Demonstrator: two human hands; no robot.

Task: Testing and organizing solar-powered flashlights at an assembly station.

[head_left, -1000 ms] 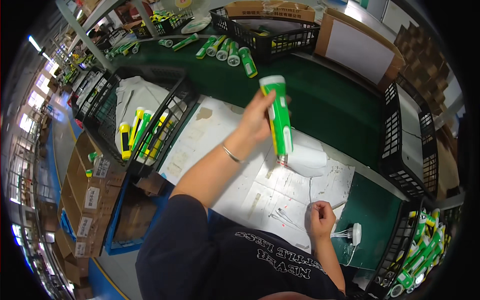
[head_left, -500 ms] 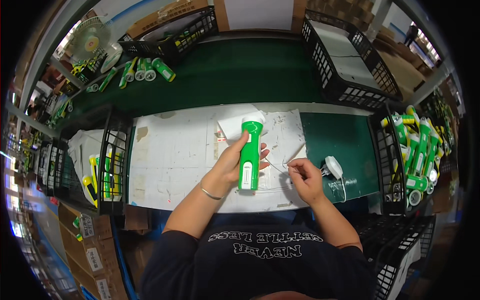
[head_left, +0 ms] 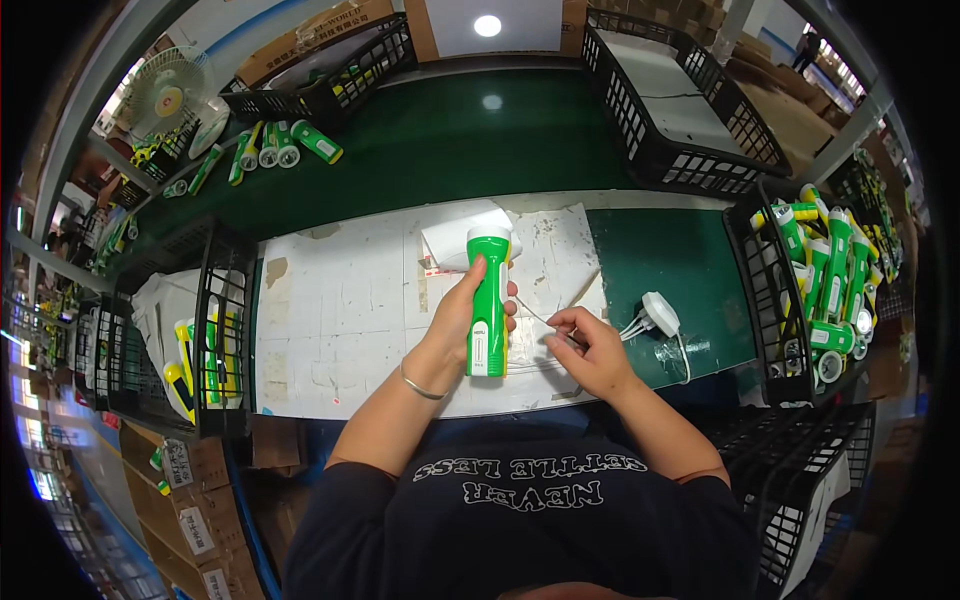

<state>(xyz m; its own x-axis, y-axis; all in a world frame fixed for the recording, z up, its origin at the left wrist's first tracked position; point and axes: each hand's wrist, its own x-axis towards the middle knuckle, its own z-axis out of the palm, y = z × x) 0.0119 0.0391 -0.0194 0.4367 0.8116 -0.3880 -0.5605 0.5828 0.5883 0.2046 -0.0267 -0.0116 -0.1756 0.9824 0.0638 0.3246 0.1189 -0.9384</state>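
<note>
My left hand (head_left: pixel 455 318) is wrapped round a green flashlight (head_left: pixel 487 305) with a white head and yellow edging. Its head points to the far side, with the light on: a bright round spot (head_left: pixel 487 26) shows on the white board opposite. Just right of the flashlight, my right hand (head_left: pixel 592 352) has thumb and fingers pinched on a thin white cable (head_left: pixel 535 312). White leads also run from near that hand to a white plug or adapter (head_left: pixel 658 313) on the green surface. Beneath the flashlight's head lies white paper (head_left: pixel 445 240) on the worn white board (head_left: pixel 335 330).
A black crate (head_left: pixel 770 330) heaped with green and yellow flashlights stands at the right. Another crate (head_left: pixel 205 400) holds several at the left. Farther off are a paper-lined crate (head_left: pixel 640 125), loose flashlights (head_left: pixel 318 142) and a fan (head_left: pixel 168 95).
A light spot has appeared on the far board. My right hand has moved left, closer to the flashlight, with the cable. The flashlight stays in my left hand, and the whole view has shifted slightly.
</note>
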